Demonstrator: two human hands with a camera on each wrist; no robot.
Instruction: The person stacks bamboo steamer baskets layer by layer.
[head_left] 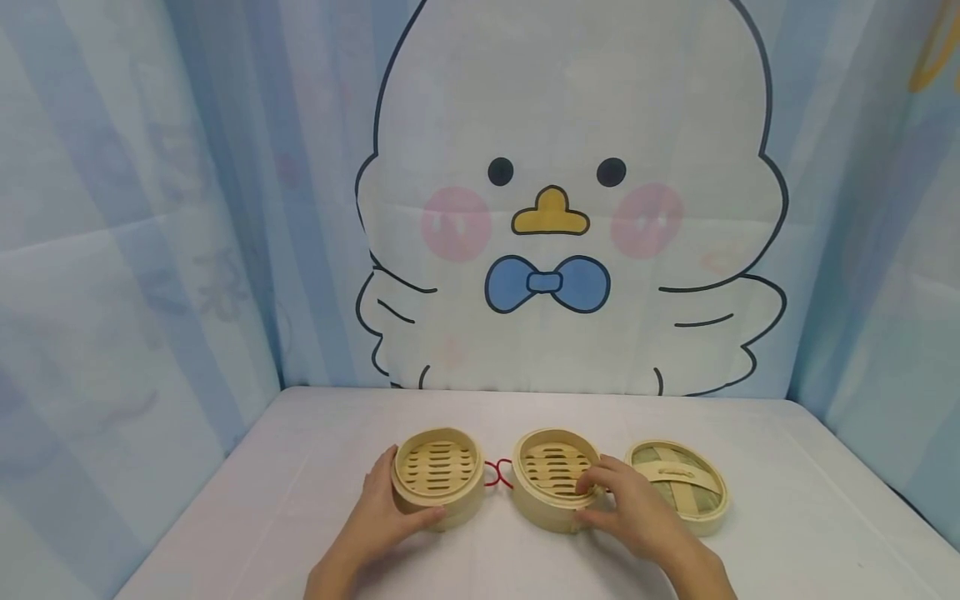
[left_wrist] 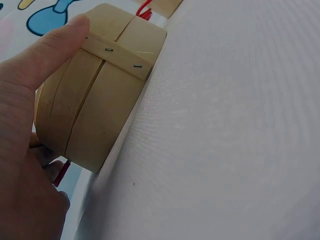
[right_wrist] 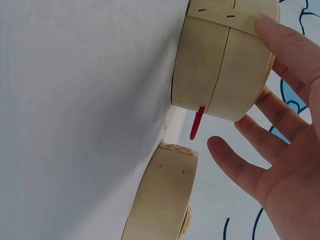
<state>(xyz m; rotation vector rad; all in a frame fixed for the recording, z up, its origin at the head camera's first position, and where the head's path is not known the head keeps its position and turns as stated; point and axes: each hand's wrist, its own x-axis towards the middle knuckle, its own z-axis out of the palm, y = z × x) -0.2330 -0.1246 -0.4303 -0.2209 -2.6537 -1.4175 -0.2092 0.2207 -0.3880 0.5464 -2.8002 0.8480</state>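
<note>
Two small round bamboo steamer baskets sit side by side on the white table, slatted bottoms facing up. My left hand (head_left: 378, 517) grips the left steamer basket (head_left: 440, 468) from its left side, thumb (left_wrist: 60, 50) on the near wall and fingers round the far side. At the right steamer basket (head_left: 551, 515), my right hand (head_left: 633, 510) pinches the rim, its thumb against the stapled outer wall and a finger reaching over the inside. The little finger (right_wrist: 235, 162) stands off the wall. Red cord loops (head_left: 498, 473) show between the two baskets.
A woven bamboo steamer lid (head_left: 686, 483) lies right of the baskets, close beside my right hand. The white cloth-covered table (head_left: 795, 533) ends at a backdrop curtain (head_left: 555, 350) with a cartoon bird; blue curtains (head_left: 127, 250) hang at both sides.
</note>
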